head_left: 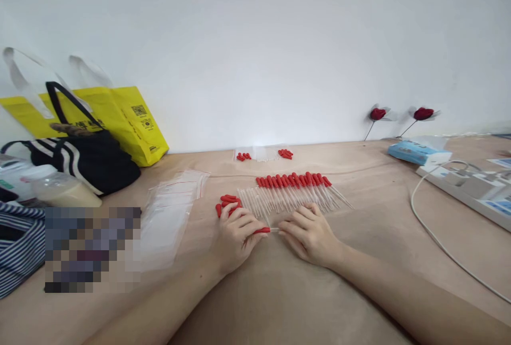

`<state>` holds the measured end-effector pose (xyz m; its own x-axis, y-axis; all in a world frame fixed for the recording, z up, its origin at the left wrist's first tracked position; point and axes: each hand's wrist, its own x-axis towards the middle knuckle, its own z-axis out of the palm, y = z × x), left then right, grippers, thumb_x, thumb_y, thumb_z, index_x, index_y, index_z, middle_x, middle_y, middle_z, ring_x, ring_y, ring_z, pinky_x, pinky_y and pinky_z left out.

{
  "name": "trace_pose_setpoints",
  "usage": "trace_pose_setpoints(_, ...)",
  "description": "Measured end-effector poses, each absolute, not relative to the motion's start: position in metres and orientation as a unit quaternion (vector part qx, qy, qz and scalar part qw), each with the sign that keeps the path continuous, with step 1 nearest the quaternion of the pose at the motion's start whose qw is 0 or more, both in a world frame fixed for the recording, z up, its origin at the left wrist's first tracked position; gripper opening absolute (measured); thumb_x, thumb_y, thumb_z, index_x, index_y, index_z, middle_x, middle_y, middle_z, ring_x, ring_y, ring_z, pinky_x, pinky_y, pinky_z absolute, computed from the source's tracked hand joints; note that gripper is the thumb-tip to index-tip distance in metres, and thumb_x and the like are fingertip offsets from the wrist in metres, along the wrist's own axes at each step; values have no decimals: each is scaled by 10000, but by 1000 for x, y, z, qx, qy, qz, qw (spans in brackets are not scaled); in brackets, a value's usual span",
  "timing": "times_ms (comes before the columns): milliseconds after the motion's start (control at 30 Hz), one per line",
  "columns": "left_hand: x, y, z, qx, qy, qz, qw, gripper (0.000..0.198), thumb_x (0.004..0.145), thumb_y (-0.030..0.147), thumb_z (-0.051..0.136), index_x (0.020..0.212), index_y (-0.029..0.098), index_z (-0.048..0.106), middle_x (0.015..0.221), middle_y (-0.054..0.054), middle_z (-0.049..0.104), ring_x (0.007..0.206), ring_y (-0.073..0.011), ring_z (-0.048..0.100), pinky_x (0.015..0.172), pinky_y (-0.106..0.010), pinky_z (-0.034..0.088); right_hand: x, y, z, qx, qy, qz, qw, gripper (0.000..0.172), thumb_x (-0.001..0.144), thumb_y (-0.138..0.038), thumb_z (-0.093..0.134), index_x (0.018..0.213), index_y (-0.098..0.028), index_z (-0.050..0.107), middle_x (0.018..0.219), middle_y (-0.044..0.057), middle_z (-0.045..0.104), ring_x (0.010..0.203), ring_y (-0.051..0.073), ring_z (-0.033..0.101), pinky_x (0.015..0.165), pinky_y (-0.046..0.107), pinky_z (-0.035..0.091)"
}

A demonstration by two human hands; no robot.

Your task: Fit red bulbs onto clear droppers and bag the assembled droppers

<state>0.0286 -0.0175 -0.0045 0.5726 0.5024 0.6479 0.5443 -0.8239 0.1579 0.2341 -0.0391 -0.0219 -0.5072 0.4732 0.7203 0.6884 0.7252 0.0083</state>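
Centre frame: right hand pinches a thin clear tube, left hand a red cap at its end; pushed crooked, the tube could bend or slip. Count: one yellow bag, one black bag, upper left; two roses, upper right; capped tubes too crowded.

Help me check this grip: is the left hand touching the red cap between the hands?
Touching. The head view shows the left hand pinching the red cap between thumb and fingers.
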Motion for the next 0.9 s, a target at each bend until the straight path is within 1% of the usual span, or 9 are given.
trace_pose_setpoints(100,28,-17,-5,-878,-321,-354,32,118,801,293,536,878,245,612,774,16,666,791,-167,551,870,-377,291,234,-39,-24,-359,-849,-167,350,155,814,-201,474,860,-180,622,693,24,610,647,147,448,613,306,232)
trace_pose_setpoints(167,25,-14,-5,-860,-364,-356,45,234,791,312,534,1004,224,571,883,-27,655,872,-197,538,862,-387,311,232,-36,-24,-387,-835,-161,357,163,819,-201,467,860,-183,624,668,20,603,641,148,446,605,302,218)
trace_pose_setpoints(233,21,-10,-6,-832,-418,-361,59,298,787,334,523,1052,199,540,935,-58,638,908,-220,529,836,-393,331,228,-30,-22,-441,-805,-137,371,162,820,-212,471,877,-190,621,677,18,612,659,152,462,616,300,217)
trace_pose_setpoints(367,11,-1,-7,-783,-493,-370,81,218,790,315,500,958,192,566,913,-61,643,883,-236,544,809,-409,335,210,-8,-14,-565,-738,-48,366,154,789,-225,499,911,-197,589,698,1,638,734,164,516,659,297,217)
trace_pose_setpoints(433,8,2,-7,-774,-506,-370,90,163,777,277,509,898,199,584,891,-48,649,858,-236,549,805,-416,329,197,5,-9,-620,-706,-16,341,140,766,-238,508,880,-185,570,675,1,633,750,172,531,675,299,216)
trace_pose_setpoints(533,5,4,-5,-769,-512,-371,93,108,757,223,516,818,212,605,859,-30,649,834,-228,550,790,-414,327,182,21,-6,-672,-683,-5,286,128,753,-226,482,846,-193,563,708,14,638,751,178,543,685,305,213)
trace_pose_setpoints(700,7,3,-4,-783,-501,-355,100,83,738,247,548,722,228,628,855,-23,644,836,-224,551,816,-438,302,172,35,-8,-685,-683,-5,255,147,757,-220,454,811,-187,587,751,52,649,784,193,551,706,318,214)
trace_pose_setpoints(800,8,2,-3,-814,-476,-320,91,73,715,276,575,715,230,632,872,-27,638,871,-228,545,838,-444,297,173,37,-10,-686,-684,-5,248,163,762,-226,447,802,-176,596,783,70,653,797,200,552,708,324,216)
trace_pose_setpoints(900,6,1,-1,-845,-445,-285,79,83,715,294,578,727,235,635,905,-30,630,916,-229,530,850,-437,304,175,31,-6,-680,-689,-5,249,176,776,-250,438,814,-188,598,821,55,656,819,193,550,717,323,219)
